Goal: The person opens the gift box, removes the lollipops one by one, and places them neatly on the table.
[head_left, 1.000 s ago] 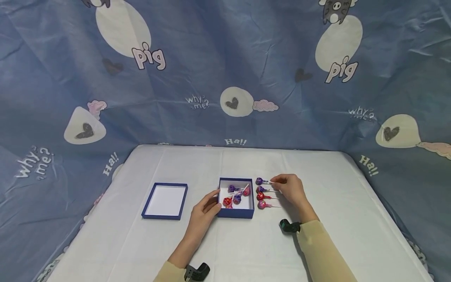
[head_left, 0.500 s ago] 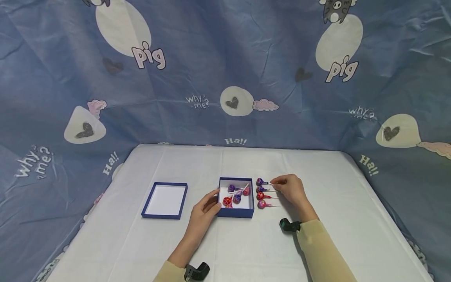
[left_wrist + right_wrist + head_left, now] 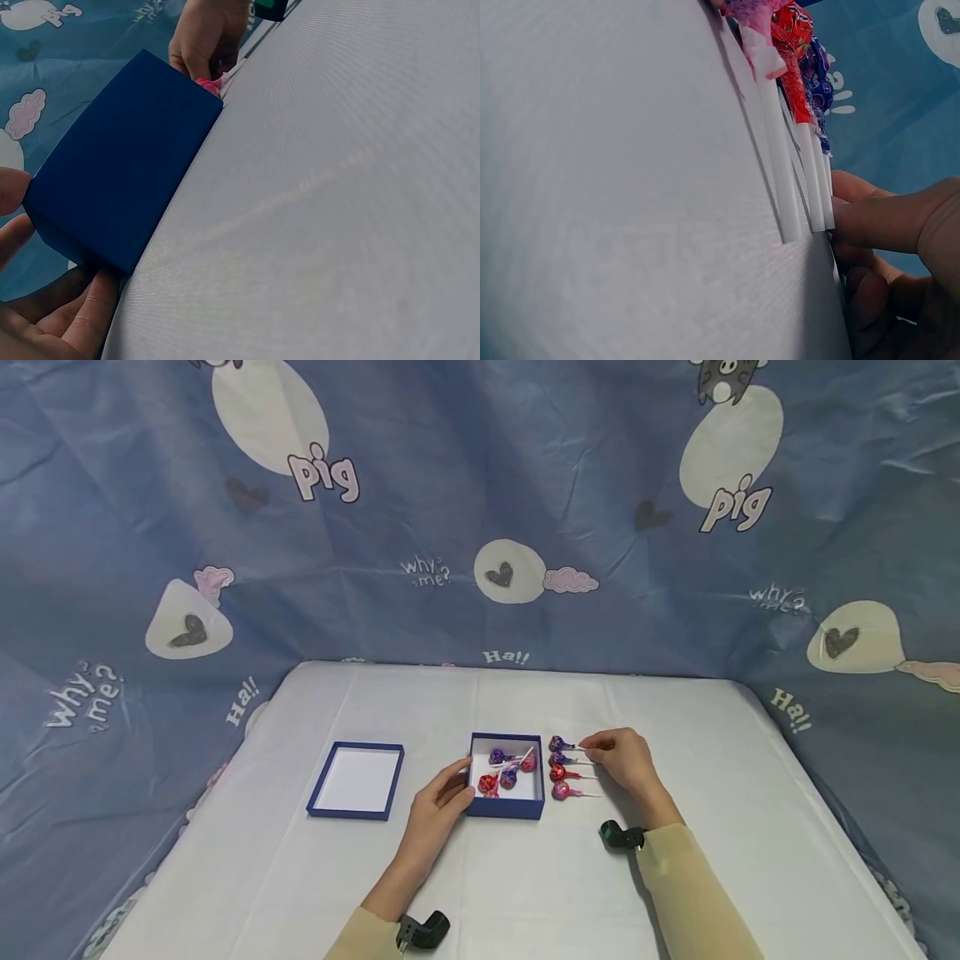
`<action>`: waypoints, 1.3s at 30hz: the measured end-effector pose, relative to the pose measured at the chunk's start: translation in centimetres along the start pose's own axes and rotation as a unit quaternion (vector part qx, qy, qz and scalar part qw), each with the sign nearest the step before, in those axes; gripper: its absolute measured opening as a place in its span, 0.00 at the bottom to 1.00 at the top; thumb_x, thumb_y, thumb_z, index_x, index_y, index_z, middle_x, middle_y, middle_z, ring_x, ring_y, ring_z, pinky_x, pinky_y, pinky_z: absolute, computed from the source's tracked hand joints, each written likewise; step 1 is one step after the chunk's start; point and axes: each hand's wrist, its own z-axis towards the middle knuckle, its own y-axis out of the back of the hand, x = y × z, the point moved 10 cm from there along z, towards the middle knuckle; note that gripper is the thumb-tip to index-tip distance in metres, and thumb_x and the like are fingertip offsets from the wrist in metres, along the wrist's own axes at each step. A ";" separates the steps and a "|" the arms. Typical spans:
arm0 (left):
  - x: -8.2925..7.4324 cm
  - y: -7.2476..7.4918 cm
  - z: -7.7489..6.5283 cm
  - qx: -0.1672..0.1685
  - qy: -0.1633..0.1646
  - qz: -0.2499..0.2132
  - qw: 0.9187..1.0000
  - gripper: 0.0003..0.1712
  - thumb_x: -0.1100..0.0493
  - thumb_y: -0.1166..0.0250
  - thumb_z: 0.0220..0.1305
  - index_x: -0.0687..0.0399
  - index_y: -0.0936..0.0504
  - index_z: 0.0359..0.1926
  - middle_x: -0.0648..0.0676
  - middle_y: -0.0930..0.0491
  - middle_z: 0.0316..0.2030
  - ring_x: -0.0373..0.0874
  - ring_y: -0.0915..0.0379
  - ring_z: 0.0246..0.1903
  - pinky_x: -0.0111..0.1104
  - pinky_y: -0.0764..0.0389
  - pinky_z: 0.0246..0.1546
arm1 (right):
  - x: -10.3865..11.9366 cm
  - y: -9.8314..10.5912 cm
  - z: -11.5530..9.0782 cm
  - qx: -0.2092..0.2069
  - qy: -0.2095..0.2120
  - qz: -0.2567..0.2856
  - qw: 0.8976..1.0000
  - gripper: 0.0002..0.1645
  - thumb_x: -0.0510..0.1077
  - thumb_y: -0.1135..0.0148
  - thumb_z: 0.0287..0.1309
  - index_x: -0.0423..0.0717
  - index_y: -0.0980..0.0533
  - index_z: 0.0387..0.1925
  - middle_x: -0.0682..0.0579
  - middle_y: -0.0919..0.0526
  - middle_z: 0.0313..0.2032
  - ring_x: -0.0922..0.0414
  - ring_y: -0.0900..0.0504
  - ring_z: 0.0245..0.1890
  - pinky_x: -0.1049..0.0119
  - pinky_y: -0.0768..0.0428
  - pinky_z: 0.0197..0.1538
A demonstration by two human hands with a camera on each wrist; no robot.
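Observation:
My left hand (image 3: 433, 814) holds the blue box (image 3: 504, 808) at its left side, thumb by the near corner; its fingers also show on the box (image 3: 127, 150) in the left wrist view. Several wrapped lollipops (image 3: 508, 777) lie inside. To the box's right is a column of lollipops, heads toward the box: a pink one (image 3: 561, 791) nearest, then a red one (image 3: 557, 774) and a purple one (image 3: 557, 760). My right hand (image 3: 622, 762) pinches the stick of the farthest purple lollipop (image 3: 557, 743). In the right wrist view, nearer sticks partly hide that stick.
A square blue-rimmed lid (image 3: 348, 815) with a white inside lies to the left of the box. Everything rests on a white-covered table (image 3: 525, 893). Blue printed fabric (image 3: 420, 627) hangs behind and around the table.
The head view has shifted slightly, so the whole scene sits a little higher and further right. Both hands, the box and the lollipops keep their places relative to one another.

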 end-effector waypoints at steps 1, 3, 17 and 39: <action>-0.5 0.0 -0.1 0.001 0.002 0.001 1.000 0.26 0.64 0.36 0.69 0.53 0.24 0.67 0.65 0.26 0.62 0.58 0.28 0.62 0.38 0.26 0.64 | 0.0 0.0 0.0 0.001 0.000 -0.001 1.000 0.07 0.37 0.30 0.59 0.50 0.11 0.37 0.52 0.11 0.36 0.49 0.18 0.43 0.51 0.24 0.51; -1.4 -0.1 -0.4 0.003 -0.001 0.001 1.000 0.26 0.65 0.36 0.69 0.54 0.24 0.67 0.66 0.25 0.61 0.59 0.28 0.62 0.38 0.26 0.63 | 0.0 0.1 0.1 0.001 0.001 -0.003 1.000 0.07 0.37 0.30 0.59 0.50 0.11 0.37 0.52 0.11 0.36 0.50 0.18 0.43 0.51 0.24 0.50; 1.3 0.1 0.9 -0.001 -0.014 -0.001 1.000 0.28 0.59 0.34 0.69 0.46 0.25 0.68 0.63 0.26 0.63 0.54 0.28 0.62 0.35 0.27 0.64 | 0.4 0.5 0.4 -0.011 0.012 -0.009 1.000 0.07 0.37 0.30 0.59 0.51 0.11 0.37 0.52 0.12 0.35 0.52 0.19 0.38 0.55 0.24 0.46; 1.6 0.1 0.8 -0.005 -0.017 -0.003 1.000 0.26 0.60 0.33 0.68 0.42 0.22 0.66 0.62 0.24 0.61 0.53 0.26 0.60 0.32 0.25 0.62 | 2.4 2.9 -0.5 -0.029 0.010 -0.009 0.999 0.09 0.39 0.30 0.60 0.45 0.13 0.43 0.50 0.12 0.38 0.51 0.19 0.37 0.58 0.24 0.39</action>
